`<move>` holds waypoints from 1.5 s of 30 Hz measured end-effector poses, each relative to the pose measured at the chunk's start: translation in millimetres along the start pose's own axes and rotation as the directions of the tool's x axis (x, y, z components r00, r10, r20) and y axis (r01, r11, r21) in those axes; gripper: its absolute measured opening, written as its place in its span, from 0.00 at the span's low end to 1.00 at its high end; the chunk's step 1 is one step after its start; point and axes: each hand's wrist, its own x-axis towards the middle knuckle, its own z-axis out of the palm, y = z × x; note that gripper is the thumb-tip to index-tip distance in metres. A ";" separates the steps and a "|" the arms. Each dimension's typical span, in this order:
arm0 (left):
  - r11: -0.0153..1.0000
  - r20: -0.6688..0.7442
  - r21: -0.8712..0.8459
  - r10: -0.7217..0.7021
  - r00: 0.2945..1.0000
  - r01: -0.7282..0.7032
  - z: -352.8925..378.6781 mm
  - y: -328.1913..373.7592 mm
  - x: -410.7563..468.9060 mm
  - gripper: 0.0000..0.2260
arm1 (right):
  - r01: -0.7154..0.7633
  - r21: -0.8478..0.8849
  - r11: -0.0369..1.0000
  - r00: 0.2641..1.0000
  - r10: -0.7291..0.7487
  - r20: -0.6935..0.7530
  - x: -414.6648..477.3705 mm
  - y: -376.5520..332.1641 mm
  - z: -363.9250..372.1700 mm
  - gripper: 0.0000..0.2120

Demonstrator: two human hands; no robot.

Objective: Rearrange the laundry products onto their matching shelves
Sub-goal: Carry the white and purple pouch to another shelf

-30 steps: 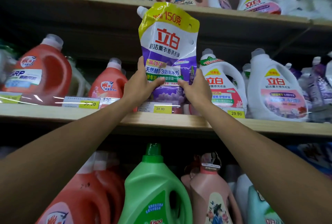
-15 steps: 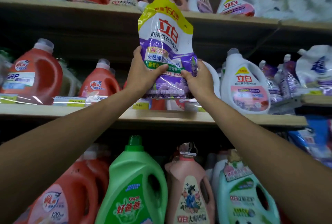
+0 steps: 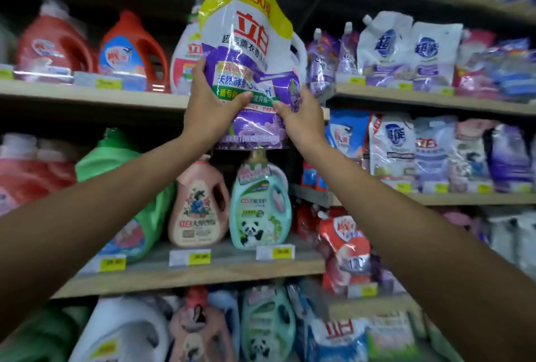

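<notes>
I hold a purple, white and yellow detergent refill pouch (image 3: 246, 51) upright in the air in front of the shelves. My left hand (image 3: 208, 103) grips its lower left side, thumb across the front. On the lower right side my right hand (image 3: 301, 112) grips it the same way. The pouch covers part of a white jug (image 3: 187, 57) on the upper left shelf (image 3: 87, 94). Similar purple pouches (image 3: 324, 60) stand on the right-hand shelf (image 3: 435, 97), just right of the held pouch.
Red jugs (image 3: 133, 51) fill the upper left shelf. Below stand a green jug (image 3: 116, 158), a pink jug (image 3: 197, 205) and a teal panda jug (image 3: 259, 205). White and blue pouches (image 3: 406, 51) and bags (image 3: 391, 147) crowd the right shelves.
The pouch, held in both hands, has moved right along the shelving, from the red jugs toward the section with pouches and bags. My view has swung right and lower too.
</notes>
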 end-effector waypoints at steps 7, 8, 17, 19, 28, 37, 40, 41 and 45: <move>0.989 0.088 -0.057 -0.134 0.987 0.139 92.4 29.2 -112.7 0.42 | -0.151 -0.104 0.983 0.988 0.154 0.019 -69.5 65.7 -110.0 0.12; 0.986 0.104 -0.065 -0.145 0.984 0.152 106.7 33.5 -127.2 0.42 | -0.179 -0.126 0.976 0.983 0.183 0.020 -78.9 74.4 -127.5 0.14; 0.954 0.284 -0.148 -0.212 0.935 0.261 244.4 62.2 -213.7 0.41 | -0.297 -0.203 0.933 0.955 0.294 -0.046 -116.9 154.6 -268.1 0.13; 0.946 0.318 -0.162 -0.219 0.922 0.280 278.6 67.3 -227.1 0.41 | -0.314 -0.233 0.920 0.949 0.308 -0.065 -117.8 173.0 -297.5 0.11; 0.893 0.440 -0.220 -0.269 0.857 0.393 433.6 83.1 -271.0 0.42 | -0.419 -0.319 0.850 0.907 0.406 -0.107 -92.7 273.1 -419.0 0.08; 0.868 0.501 -0.165 -0.336 0.798 0.469 533.1 75.9 -311.5 0.41 | -0.541 -0.387 0.747 0.832 0.542 -0.118 -91.2 357.7 -482.7 0.05; 0.849 0.502 -0.131 -0.388 0.773 0.512 554.7 69.6 -329.4 0.41 | -0.563 -0.390 0.729 0.813 0.574 -0.099 -97.2 387.0 -494.3 0.09; 0.840 0.506 -0.124 -0.404 0.762 0.528 562.3 66.5 -335.1 0.40 | -0.567 -0.399 0.721 0.808 0.582 -0.097 -98.7 396.9 -497.6 0.09; 0.822 0.512 -0.068 -0.457 0.727 0.565 594.3 58.6 -350.5 0.38 | -0.562 -0.421 0.712 0.801 0.595 -0.064 -98.8 436.6 -511.4 0.09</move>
